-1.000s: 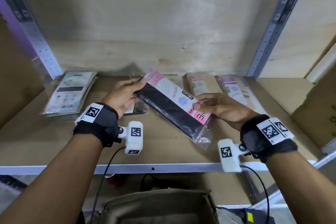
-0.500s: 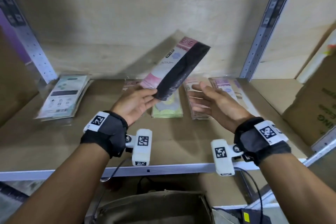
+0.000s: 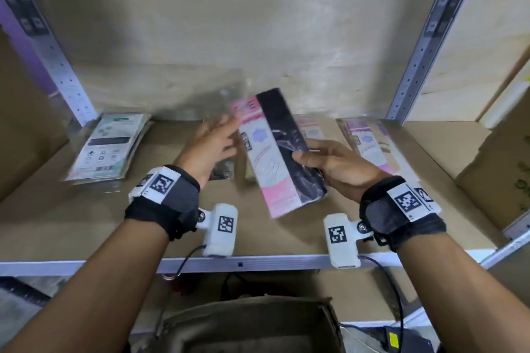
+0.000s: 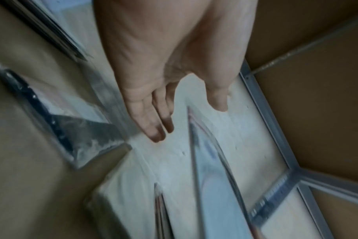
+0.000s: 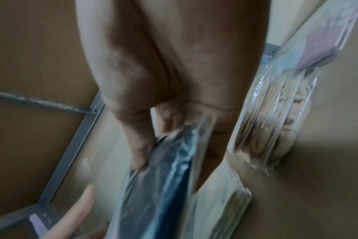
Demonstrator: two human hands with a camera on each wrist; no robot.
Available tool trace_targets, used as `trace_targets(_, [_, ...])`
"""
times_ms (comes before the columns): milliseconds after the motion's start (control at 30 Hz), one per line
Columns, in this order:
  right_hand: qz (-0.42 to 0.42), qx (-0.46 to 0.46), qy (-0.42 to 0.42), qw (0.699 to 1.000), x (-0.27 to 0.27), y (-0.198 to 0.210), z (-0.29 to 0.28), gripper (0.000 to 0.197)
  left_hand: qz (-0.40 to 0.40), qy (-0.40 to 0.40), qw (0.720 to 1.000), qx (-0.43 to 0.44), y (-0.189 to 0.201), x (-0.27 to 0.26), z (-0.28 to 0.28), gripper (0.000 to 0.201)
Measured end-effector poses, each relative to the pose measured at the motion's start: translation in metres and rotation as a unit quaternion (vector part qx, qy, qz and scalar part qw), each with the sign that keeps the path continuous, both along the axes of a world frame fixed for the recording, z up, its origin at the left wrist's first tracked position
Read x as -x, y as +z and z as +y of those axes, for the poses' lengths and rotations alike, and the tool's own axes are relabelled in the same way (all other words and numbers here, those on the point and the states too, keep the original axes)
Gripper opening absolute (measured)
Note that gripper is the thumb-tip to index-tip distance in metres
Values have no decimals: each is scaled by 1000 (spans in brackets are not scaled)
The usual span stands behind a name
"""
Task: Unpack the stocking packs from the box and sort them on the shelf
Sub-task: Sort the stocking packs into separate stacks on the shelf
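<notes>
A pink-and-white stocking pack (image 3: 268, 157) with black stockings inside stands tilted above the shelf board (image 3: 86, 226). My right hand (image 3: 304, 155) grips its right edge, thumb on the front. In the right wrist view the right hand (image 5: 174, 145) pinches the dark pack (image 5: 163, 186). My left hand (image 3: 226, 135) is blurred, with straight fingers just left of the pack, holding nothing. The left wrist view shows the left hand (image 4: 186, 119) open, with the pack's edge (image 4: 210, 161) beside it.
Sorted packs lie along the shelf's back: a teal-and-white stack (image 3: 111, 149) at left, a dark pack (image 3: 222, 172) under my left hand, a pink pack (image 3: 311, 132), a purple pack (image 3: 370, 146) at right. An open cardboard box (image 3: 252, 324) sits below; another carton (image 3: 502, 169) stands right.
The pack went from both hands to the left hand alone, raised high, and is now lower in the right hand. The left hand has let go and opened.
</notes>
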State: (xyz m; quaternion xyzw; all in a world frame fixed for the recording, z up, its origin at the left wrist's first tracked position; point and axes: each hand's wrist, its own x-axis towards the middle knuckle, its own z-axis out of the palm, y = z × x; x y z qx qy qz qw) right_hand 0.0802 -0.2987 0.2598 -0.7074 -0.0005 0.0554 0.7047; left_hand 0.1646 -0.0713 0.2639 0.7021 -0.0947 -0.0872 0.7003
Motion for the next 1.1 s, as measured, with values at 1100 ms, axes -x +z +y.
trace_targets(1100, [-14,174,-358,917,-18,-15,8,39,89,37,989,111,2,4,-3,44])
